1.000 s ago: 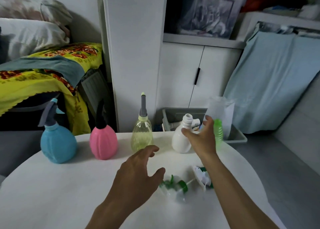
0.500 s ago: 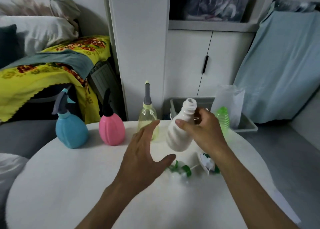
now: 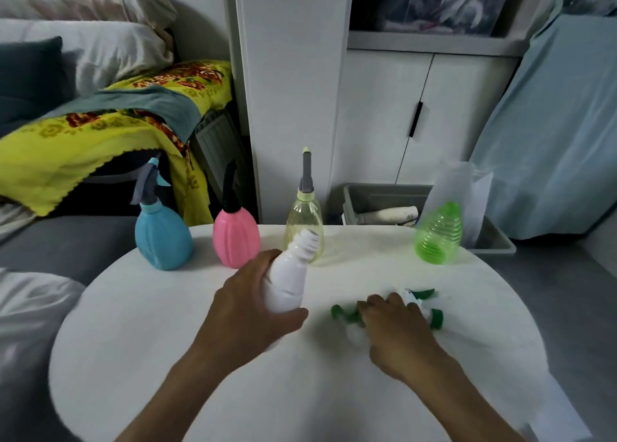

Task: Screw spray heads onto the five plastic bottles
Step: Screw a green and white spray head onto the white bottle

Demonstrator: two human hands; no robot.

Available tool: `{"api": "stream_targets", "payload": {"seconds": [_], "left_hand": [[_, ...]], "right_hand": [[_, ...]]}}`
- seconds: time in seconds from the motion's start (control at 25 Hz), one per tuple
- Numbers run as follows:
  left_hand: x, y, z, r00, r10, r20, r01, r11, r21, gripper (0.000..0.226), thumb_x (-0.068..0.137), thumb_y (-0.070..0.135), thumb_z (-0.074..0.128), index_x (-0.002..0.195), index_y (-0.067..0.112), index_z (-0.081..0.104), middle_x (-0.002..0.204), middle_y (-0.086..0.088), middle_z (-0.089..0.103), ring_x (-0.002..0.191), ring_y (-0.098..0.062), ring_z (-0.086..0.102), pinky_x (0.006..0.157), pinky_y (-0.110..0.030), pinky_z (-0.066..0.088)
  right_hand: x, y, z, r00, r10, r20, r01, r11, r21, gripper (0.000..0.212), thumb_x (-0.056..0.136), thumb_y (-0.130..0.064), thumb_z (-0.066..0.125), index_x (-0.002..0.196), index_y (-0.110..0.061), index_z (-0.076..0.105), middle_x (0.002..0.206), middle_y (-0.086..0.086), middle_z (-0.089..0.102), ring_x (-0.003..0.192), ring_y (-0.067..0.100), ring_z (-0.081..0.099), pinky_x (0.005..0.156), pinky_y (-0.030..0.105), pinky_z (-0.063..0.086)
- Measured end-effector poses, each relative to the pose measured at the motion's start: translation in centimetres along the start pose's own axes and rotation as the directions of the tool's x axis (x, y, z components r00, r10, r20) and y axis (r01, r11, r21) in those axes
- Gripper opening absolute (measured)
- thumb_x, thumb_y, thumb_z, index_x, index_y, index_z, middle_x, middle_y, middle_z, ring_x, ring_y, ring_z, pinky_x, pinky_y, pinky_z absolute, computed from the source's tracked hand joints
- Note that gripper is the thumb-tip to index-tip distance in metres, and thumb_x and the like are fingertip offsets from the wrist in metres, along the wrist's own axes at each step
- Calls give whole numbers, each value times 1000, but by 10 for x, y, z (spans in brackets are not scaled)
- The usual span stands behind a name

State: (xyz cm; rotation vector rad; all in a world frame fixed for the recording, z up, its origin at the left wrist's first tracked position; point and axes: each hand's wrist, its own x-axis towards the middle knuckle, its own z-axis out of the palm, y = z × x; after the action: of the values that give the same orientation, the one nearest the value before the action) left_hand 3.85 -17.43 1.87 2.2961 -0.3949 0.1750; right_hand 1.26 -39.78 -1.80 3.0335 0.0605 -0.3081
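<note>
My left hand (image 3: 248, 303) grips a white bottle (image 3: 288, 276) with a bare threaded neck, tilted above the round white table (image 3: 167, 358). My right hand (image 3: 397, 324) lies on two loose green-and-white spray heads (image 3: 424, 303) on the table; whether its fingers grip one is blurred. A blue bottle (image 3: 163, 236), a pink bottle (image 3: 236, 236) and a clear yellow bottle (image 3: 305, 221) stand in a row at the back, each with a spray head on. A green ribbed bottle (image 3: 439, 233) with an open neck stands at the back right.
A grey bin (image 3: 494, 239) with a plastic bag sits behind the table's far edge. A white cabinet (image 3: 417, 114) stands beyond it. A sofa with a yellow blanket (image 3: 83, 131) is at the left.
The white bottle passed from my right hand to my left. My right hand dropped down onto the loose spray heads.
</note>
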Motion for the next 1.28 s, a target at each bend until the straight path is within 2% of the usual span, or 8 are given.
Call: {"api": "stream_targets", "payload": {"seconds": [0.2, 0.36, 0.44, 0.52, 0.64, 0.72, 1.08, 1.28], "left_hand": [[-7, -3, -3, 999, 45, 3, -45, 997, 69, 73, 56, 52, 85, 118, 45, 46, 95, 30, 54, 81, 7, 56, 63, -5, 34], [-7, -4, -6, 995, 71, -73, -64, 994, 94, 73, 57, 47, 88, 118, 41, 48, 97, 25, 56, 82, -6, 58, 67, -11, 38], [-5, -5, -5, 992, 50, -113, -38, 994, 105, 74, 57, 45, 90, 121, 35, 52, 100, 16, 59, 85, -14, 60, 73, -21, 44], [-5, -7, -1, 989, 70, -127, -51, 988, 144, 75, 57, 42, 92, 121, 30, 55, 98, 13, 58, 84, -18, 61, 75, -30, 50], [-6, -11, 5, 984, 137, -110, -115, 975, 190, 78, 53, 46, 89, 120, 32, 52, 95, 16, 55, 78, -17, 60, 68, -32, 53], [-6, -14, 9, 980, 167, -105, -143, 968, 205, 78, 52, 54, 82, 120, 35, 50, 95, 19, 55, 75, -12, 58, 65, -24, 48], [-4, -14, 23, 943, 296, -150, -247, 929, 275, 79, 53, 64, 65, 124, 40, 40, 97, 20, 55, 72, -4, 49, 66, -16, 41], [-5, -7, 19, 933, 336, -126, -290, 913, 286, 81, 50, 50, 81, 122, 31, 49, 97, 7, 67, 72, -15, 62, 62, -29, 52]], "right_hand": [[8, -6, 9, 978, -33, -207, 5, 991, -130, 29, 85, -12, 54, 113, -20, 56, 108, 2, 68, 106, 25, 53, 84, 38, 35], [-9, -1, -23, 808, 13, -589, 247, 900, 358, 32, 87, -33, 61, 118, -27, 58, 100, -1, 66, 94, 20, 58, 78, 34, 41], [-21, 15, -51, 692, 249, -678, 424, 619, 661, 33, 84, -45, 66, 114, -32, 62, 99, -11, 71, 90, 6, 62, 77, 23, 49], [-30, 40, -70, 641, 480, -599, 593, 186, 784, 37, 81, -50, 72, 112, -31, 66, 106, -11, 75, 94, 1, 66, 79, 18, 52], [-30, 72, -81, 703, 592, -394, 645, -297, 704, 20, 91, -36, 65, 107, -25, 69, 120, 2, 73, 102, 15, 65, 85, 35, 49], [-26, 78, -80, 759, 562, -329, 605, -423, 674, 19, 91, -34, 58, 108, -27, 65, 120, -2, 73, 99, 12, 67, 86, 37, 46], [-21, 44, -70, 852, 430, -300, 497, -480, 723, 20, 92, -27, 55, 107, -23, 68, 118, 4, 73, 100, 17, 67, 80, 39, 48], [-17, -6, -52, 927, 216, -305, 361, -306, 881, 40, 79, -31, 65, 114, -13, 68, 117, 8, 74, 110, 23, 67, 78, 35, 52]]}}
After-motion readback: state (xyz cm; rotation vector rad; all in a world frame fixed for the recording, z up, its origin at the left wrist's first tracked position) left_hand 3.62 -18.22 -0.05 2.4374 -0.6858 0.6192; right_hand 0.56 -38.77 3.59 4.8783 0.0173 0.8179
